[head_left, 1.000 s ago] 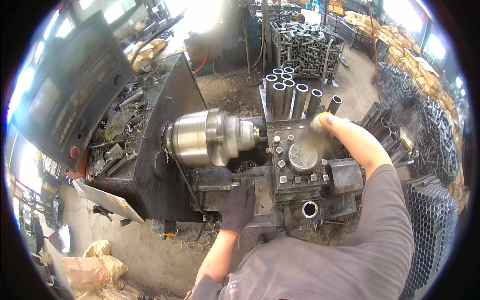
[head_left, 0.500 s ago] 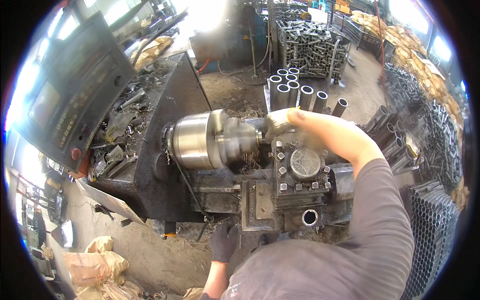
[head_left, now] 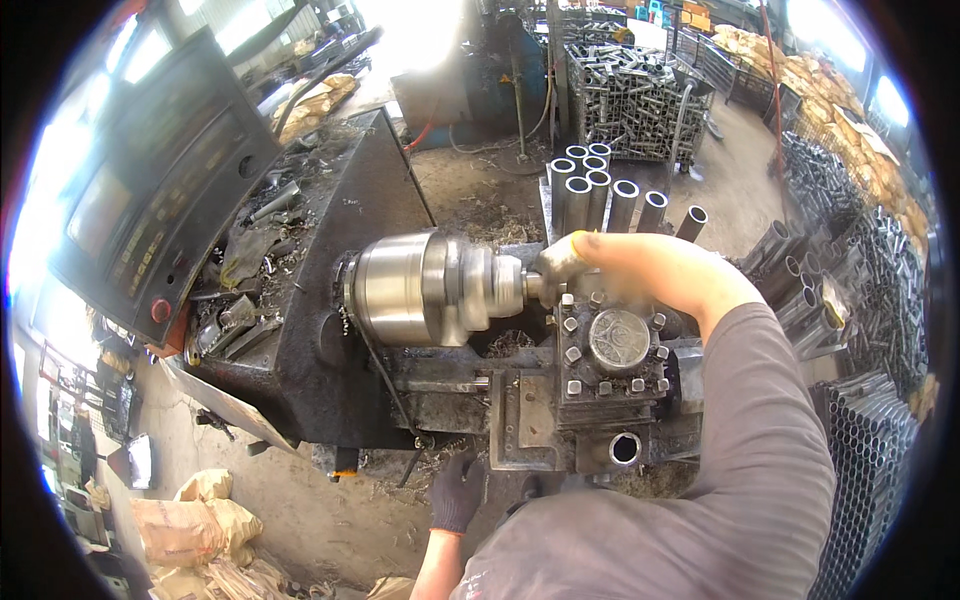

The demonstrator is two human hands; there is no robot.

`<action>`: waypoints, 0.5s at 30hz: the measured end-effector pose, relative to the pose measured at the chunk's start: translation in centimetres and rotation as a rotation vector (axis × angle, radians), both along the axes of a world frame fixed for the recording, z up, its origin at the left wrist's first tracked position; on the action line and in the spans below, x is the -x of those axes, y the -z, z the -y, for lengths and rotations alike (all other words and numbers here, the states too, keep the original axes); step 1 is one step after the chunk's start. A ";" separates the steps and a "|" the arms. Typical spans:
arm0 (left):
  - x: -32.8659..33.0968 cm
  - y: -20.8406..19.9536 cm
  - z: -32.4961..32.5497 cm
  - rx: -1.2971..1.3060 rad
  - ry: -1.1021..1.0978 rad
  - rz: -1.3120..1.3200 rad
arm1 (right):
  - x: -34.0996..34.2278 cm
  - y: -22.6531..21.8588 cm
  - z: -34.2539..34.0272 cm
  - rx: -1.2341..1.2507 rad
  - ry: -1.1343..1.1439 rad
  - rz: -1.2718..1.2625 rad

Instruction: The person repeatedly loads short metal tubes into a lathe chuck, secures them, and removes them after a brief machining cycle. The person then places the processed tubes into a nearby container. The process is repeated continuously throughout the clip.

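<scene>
A lathe chuck (head_left: pixel 400 290) of bright steel stands left of the centre, its stepped jaws (head_left: pixel 485 285) slightly blurred. From the jaws a short metal tube (head_left: pixel 533 287) juts out to the right. My right hand (head_left: pixel 562 260), in a soiled glove with a yellow cuff, reaches over the tool post (head_left: pixel 618 340) and is closed at the tube's free end; its fingertips are partly hidden and smeared. Low in front of the lathe is my left hand (head_left: pixel 457 495) in a dark glove, near a thin lever (head_left: pixel 410 465). Its fingers are too dark to read.
Upright steel tubes (head_left: pixel 597 190) stand behind the tool post. One short tube (head_left: pixel 625 449) stands on the carriage. Stacked tubes (head_left: pixel 868 460) lie at the right, and a wire cage (head_left: pixel 640 105) of metal parts stands behind. A control panel (head_left: pixel 150 220) rises left; sacks (head_left: pixel 190 530) lie below.
The chuck jaws look less smeared than before. The whole view has shifted slightly, moving the scene right and down. Both hands keep about the same places against the lathe.
</scene>
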State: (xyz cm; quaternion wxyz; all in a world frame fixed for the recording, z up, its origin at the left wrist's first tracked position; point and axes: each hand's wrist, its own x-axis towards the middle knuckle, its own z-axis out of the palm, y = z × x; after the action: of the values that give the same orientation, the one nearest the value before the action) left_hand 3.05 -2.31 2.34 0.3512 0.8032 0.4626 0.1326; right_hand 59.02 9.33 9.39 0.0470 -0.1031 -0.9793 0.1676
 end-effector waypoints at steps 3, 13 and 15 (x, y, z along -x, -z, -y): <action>-0.8 -1.6 -0.2 -0.122 0.071 0.091 | -2.9 1.1 5.6 0.400 0.773 0.310; -14.1 -5.4 -5.4 -0.226 0.640 -0.393 | 0.1 -2.9 22.5 -0.247 1.801 0.303; -16.6 -5.3 -6.9 -0.496 0.671 -0.340 | 4.6 -8.7 26.1 -0.266 1.876 -0.007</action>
State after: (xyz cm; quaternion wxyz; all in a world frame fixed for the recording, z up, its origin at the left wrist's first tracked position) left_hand 19.62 4.55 7.67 0.0907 0.9790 0.1821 -0.0157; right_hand 54.45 -16.76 18.09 0.1768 -0.8414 -0.5080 -0.0512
